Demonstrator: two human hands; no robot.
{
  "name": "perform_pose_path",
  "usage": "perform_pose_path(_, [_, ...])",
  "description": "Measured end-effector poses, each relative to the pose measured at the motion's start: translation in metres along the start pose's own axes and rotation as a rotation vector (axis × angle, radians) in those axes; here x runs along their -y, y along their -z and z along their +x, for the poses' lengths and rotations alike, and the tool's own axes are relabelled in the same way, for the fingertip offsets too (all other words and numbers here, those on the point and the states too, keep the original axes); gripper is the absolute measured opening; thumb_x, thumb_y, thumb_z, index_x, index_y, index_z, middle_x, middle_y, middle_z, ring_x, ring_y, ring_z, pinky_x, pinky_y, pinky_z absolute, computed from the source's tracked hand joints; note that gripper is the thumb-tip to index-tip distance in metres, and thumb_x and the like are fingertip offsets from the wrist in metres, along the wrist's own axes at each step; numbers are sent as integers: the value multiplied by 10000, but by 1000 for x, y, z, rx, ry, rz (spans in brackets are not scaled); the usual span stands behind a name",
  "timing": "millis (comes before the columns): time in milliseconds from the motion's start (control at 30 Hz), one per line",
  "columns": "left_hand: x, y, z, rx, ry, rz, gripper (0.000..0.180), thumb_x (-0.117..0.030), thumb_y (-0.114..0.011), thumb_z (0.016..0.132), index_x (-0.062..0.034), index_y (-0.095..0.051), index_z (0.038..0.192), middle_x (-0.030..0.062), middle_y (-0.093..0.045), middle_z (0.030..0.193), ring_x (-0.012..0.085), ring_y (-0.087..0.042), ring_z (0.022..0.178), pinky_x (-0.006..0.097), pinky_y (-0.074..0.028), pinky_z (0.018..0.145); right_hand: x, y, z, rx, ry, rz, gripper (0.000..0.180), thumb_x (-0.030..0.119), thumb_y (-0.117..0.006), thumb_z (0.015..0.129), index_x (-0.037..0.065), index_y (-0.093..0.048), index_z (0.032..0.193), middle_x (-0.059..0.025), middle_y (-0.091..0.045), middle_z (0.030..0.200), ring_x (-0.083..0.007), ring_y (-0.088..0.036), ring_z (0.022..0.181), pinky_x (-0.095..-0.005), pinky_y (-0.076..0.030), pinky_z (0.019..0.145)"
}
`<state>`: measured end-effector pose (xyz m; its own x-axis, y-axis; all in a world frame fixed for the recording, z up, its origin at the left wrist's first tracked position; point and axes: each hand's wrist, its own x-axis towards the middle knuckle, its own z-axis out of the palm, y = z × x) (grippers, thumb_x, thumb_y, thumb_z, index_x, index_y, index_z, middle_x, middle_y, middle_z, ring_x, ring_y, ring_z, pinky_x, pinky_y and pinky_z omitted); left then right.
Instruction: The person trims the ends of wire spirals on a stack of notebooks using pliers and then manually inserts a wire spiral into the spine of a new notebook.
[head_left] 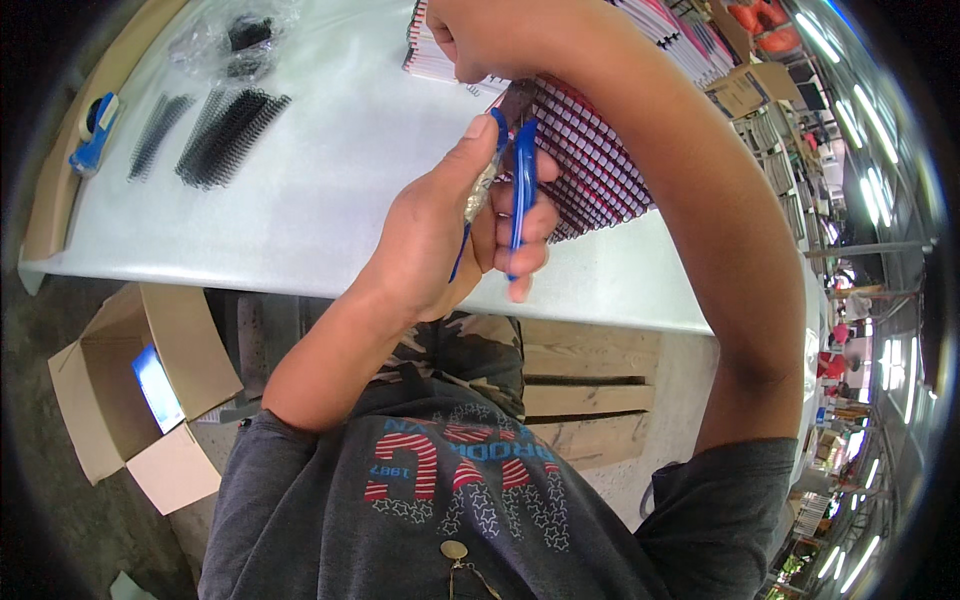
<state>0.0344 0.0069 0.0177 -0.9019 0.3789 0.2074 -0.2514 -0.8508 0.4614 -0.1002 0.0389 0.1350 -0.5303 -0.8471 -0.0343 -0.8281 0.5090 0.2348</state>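
My left hand [440, 225] is wrapped around a pair of pliers [523, 185] with blue handles. Their dark jaws point away from me, at the edge of a stack of spiral-bound notebooks [590, 165], whose dark coils lie in rows. My right hand [490, 38] reaches across above the notebooks with its fingers curled in. Part of it is cut off by the top edge, and whatever it grips is hidden. Just beyond the plier tips, white pages of a notebook [430, 58] with a coiled edge show beneath this hand.
Loose black spiral coils [230, 137] lie on the white table [330, 190] at the left, beside a clear plastic bag [245, 40] of more coils. A blue tape dispenser [95, 135] stands at the left edge. Below on the floor is an open cardboard box [110, 365].
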Motion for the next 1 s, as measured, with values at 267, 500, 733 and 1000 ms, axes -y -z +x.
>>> perform_pose_path(267, [6,-35,5,-254,3,232,676,-579,-185,948,-15,-455,1207,174,-596,925,326,-641,884,409,-540,724,-18,-2,14,107,85,61,228,266,-653,642,63,-709,730,-159,-667,729,-306,-640,682,-389,-506,657])
perform_pose_path(500, [-3,-17,16,-219,-45,283,661,-560,-199,953,-10,-457,1213,194,-599,954,342,-632,939,424,-532,766,-15,4,12,148,53,172,226,260,-650,636,66,-708,738,-144,-664,703,-282,-630,664,-368,-506,652])
perform_pose_path(733, [5,-16,7,40,-27,26,647,-558,-214,954,-14,-442,1219,186,-596,935,323,-640,862,444,-543,732,-14,5,5,98,10,357,205,239,-650,650,60,-704,734,-146,-660,685,-259,-627,630,-357,-505,629])
perform_pose_path(1000, [-1,-35,17,-192,-28,312,684,-572,-178,949,0,-440,1217,203,-606,967,345,-633,955,437,-532,802,-16,10,1,76,-50,516,174,217,-664,660,60,-701,725,-126,-653,652,-215,-611,593,-335,-500,601])
